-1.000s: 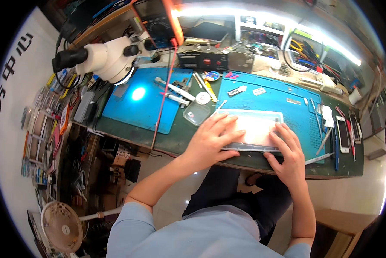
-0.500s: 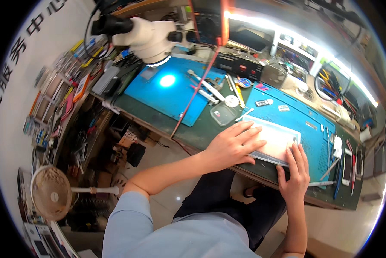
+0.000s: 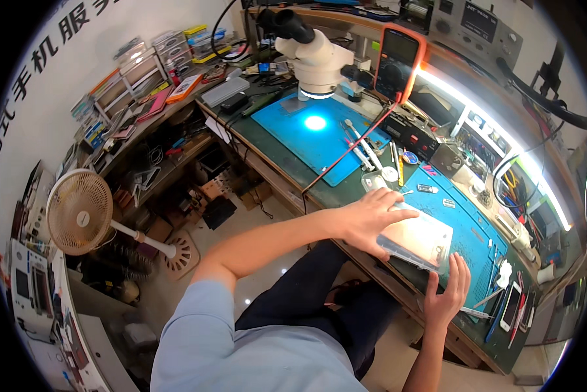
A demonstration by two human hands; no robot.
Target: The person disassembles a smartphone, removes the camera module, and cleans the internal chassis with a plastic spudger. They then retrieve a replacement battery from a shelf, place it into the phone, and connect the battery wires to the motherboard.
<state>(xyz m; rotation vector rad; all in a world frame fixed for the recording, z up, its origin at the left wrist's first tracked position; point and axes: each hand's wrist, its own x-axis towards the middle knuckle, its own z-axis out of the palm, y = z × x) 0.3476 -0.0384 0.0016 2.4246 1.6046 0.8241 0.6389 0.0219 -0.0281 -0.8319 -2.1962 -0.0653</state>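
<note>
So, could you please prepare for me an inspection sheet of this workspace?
Surface: dark green bench with a left mat and a right mat, both blue.
Job's things: clear box between the hands; glare hides any contents.
Clutter: syringes at the left mat's right side; phone among tools at the bench's right end.
Hands: left hand at the box's left end, fingers spread; right hand by its right end, open, contact unclear.
Cables: red cable crosses the left mat; over the box, nothing seen.
Surroundings: lit microscope above the left mat; fan at far left.
</note>
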